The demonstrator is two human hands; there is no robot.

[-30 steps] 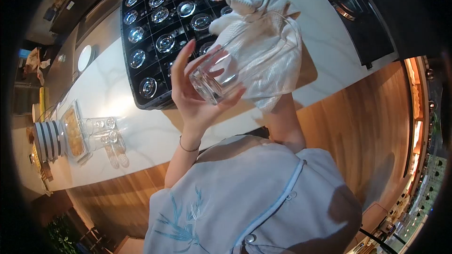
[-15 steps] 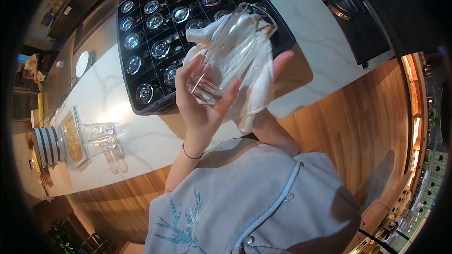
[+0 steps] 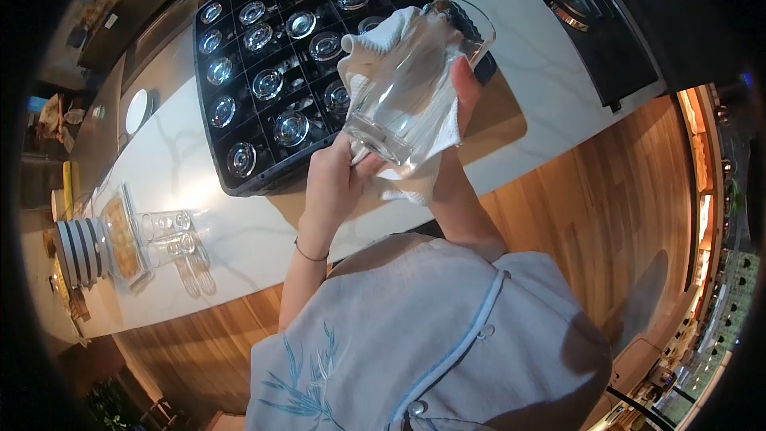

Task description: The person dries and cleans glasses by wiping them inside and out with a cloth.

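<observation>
A clear drinking glass (image 3: 403, 104) is held tilted, its rim toward the upper right and its thick base toward the lower left. A white ribbed cloth (image 3: 375, 41) wraps behind and beneath it. My right hand (image 3: 464, 92) is closed around the glass through the cloth, thumb along its side near the rim; its other fingers are hidden. At the base, my left hand (image 3: 333, 175) is closed on a fold of the cloth, fingers partly under the glass. Just beyond both hands stands a black divided glass rack (image 3: 279, 172) with several upturned glasses (image 3: 292, 128) in it.
The rack stands on a white marbled counter (image 3: 247, 247). At the left are two clear glasses (image 3: 171, 225) lying down, a clear container (image 3: 122, 235) with yellowish contents, stacked plates (image 3: 78, 251) and a white dish (image 3: 139, 111). A black appliance (image 3: 594, 40) sits at the right.
My left hand has moved down from around the glass's base to the cloth beneath it. The glass has shifted slightly right, and more of it shows in front of the cloth.
</observation>
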